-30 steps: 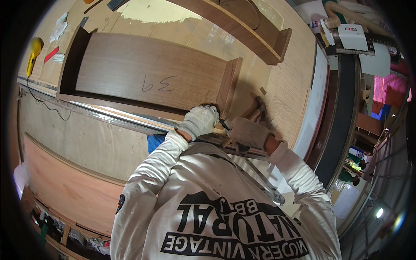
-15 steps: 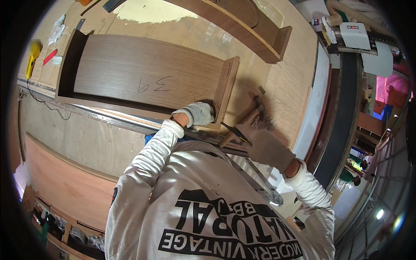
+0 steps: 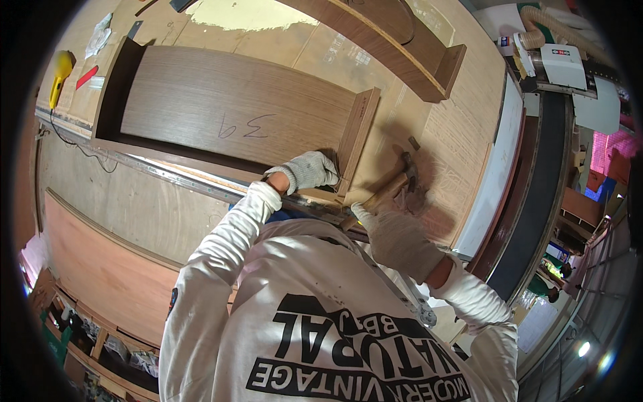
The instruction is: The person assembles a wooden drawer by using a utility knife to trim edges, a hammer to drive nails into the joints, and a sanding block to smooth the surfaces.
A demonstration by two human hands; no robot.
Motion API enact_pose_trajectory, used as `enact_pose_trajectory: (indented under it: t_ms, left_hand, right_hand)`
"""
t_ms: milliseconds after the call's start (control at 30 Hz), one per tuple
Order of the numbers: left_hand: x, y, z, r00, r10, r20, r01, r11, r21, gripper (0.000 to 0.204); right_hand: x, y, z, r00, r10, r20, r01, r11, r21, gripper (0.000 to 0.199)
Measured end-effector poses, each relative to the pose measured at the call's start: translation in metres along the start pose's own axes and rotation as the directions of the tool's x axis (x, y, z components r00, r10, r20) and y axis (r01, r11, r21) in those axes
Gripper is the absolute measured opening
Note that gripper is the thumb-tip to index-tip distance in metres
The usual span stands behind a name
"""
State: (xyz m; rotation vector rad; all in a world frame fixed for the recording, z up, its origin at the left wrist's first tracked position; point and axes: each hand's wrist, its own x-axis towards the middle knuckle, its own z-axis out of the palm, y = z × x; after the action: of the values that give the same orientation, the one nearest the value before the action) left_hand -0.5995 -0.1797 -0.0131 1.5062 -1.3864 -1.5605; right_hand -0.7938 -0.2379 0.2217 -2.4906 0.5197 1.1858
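Your wooden box [image 3: 221, 107] lies along the near edge of the desk [image 3: 462, 154], open room running right of its end board past the hammer [image 3: 410, 171], and your left hand [image 3: 310, 171] is at the near right corner, fingers curled, grip hidden! Your right hand [image 3: 402, 241] hangs by that edge, one finger jutting, hold impossible to tell; the dark tool poking from it half a second ago no longer shows, while your left stays put.

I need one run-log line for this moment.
left grey-gloved hand: at near-right corner of brown rectangular wooden box | right grey-gloved hand: beside wooden-handled hammer, grip unclear
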Motion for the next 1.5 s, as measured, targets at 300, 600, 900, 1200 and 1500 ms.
enact_pose_trajectory:
  t_ms: [300, 600, 900, 1200, 1500]
  left_hand:
    - [-0.013, 0.017, -0.022, 0.981, -0.087, 0.176, 0.053, 0.980, 0.190, 0.030]
    - [-0.065, 0.027, 0.022, 0.785, 0.361, -0.504, 0.005, 0.810, 0.587, 0.033]
    - [-0.061, 0.020, 0.046, 0.877, 0.373, -0.302, -0.106, 0.765, 0.635, 0.048]
    - [-0.076, 0.020, 0.031, 0.883, 0.299, -0.362, -0.013, 0.787, 0.617, 0.056]
    - [-0.054, 0.038, 0.025, 0.988, 0.086, -0.126, 0.024, 0.730, 0.683, 0.071]
  right_hand:
    - [0.015, -0.008, -0.002, 0.995, 0.095, 0.009, -0.096, 0.991, 0.091, 0.069]
    - [0.026, 0.004, 0.005, 0.998, 0.065, 0.000, -0.064, 0.975, 0.215, 0.064]
    - [0.044, 0.007, -0.013, 0.993, 0.030, 0.115, -0.048, 0.987, 0.154, 0.066]
    - [0.039, 0.022, 0.005, 0.999, 0.007, -0.038, 0.000, 0.984, 0.181, 0.060]
    - [0.042, 0.030, 0.019, 0.995, 0.034, -0.098, 0.014, 0.893, 0.450, 0.060]
